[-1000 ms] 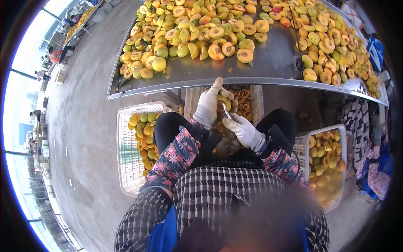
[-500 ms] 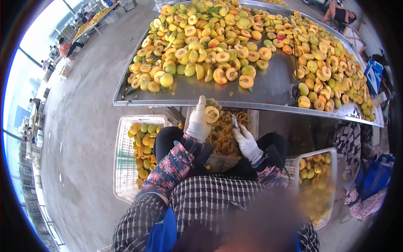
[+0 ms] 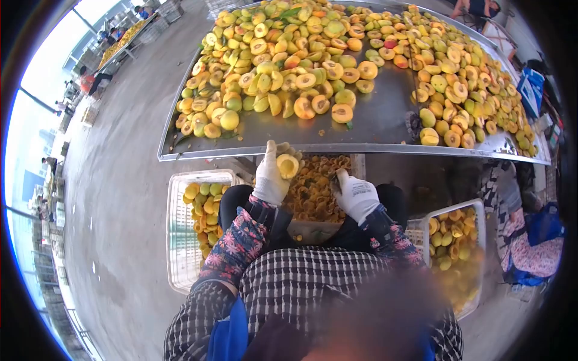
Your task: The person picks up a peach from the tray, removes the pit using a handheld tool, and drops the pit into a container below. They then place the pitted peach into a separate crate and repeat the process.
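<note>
A round, yellow, cut half of a soft fruit (image 3: pixel 288 166) sits in the white-gloved left hand (image 3: pixel 272 178). Its cut side faces the camera.

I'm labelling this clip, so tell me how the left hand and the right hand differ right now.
The left hand holds a cut fruit half; the right hand shows no fruit. The left hand's thumb points toward the table; the right hand's back faces the camera, with dark print. Both wear pale gloves and flowered sleeves.
</note>
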Available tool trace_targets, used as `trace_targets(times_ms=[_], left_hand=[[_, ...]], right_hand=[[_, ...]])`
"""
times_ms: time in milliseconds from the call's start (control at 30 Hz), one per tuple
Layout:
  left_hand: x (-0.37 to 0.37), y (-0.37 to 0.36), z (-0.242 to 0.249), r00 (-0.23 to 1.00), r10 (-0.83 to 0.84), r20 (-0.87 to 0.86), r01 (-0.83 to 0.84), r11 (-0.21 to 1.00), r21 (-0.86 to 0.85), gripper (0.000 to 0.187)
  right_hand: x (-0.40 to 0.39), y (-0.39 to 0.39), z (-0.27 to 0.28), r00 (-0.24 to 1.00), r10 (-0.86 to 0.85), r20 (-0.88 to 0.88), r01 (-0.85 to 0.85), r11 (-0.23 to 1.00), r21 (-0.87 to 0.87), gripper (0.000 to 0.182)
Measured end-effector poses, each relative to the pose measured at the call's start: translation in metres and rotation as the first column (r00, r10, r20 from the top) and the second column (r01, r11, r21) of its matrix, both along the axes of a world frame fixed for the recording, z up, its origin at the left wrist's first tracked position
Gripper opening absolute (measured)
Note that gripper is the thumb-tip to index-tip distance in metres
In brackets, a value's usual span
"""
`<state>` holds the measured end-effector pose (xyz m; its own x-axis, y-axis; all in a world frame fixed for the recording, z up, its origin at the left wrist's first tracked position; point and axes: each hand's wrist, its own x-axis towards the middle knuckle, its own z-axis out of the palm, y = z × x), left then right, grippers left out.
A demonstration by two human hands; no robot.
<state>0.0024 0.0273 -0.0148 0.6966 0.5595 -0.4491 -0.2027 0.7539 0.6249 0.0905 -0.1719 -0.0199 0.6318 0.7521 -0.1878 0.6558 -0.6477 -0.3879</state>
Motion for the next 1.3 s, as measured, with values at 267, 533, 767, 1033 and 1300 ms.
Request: trace_targets(times_ms=[267, 533, 767, 1033, 1300], left_hand=[[-0.083, 0.085, 0.045, 0.889, 0.190, -0.417, 0.288, 0.476, 0.831, 0.030], [0.029, 0.071, 0.059, 0.882, 0.135, -0.452, 0.470, -0.348, 0.812, 0.037], [0.167, 0.001, 0.036, 0.893, -0.139, -0.428, 0.158, -0.794, 0.587, 0.029], [0.221, 0.016, -0.059, 0.724, 0.214, -0.656, 0.587, -0.690, 0.423, 0.028], [0.094, 0.046, -0.002, 0.841, -0.450, 0.299, 0.409, 0.892, 0.191, 0.053]], right_hand=[[-0.004, -0.005, -0.013, 0.975, -0.001, -0.220, 0.014, 0.998, 0.054, 0.038], [0.000, 0.000, -0.035, 0.933, 0.025, -0.360, 0.035, 0.987, 0.158, 0.038], [-0.008, -0.004, -0.059, 0.989, 0.065, -0.130, -0.013, 0.929, 0.369, 0.033], [-0.006, -0.006, -0.065, 0.974, 0.179, -0.141, -0.125, 0.937, 0.327, 0.021], [-0.013, 0.001, -0.064, 0.741, 0.166, -0.651, 0.202, 0.869, 0.451, 0.017]])
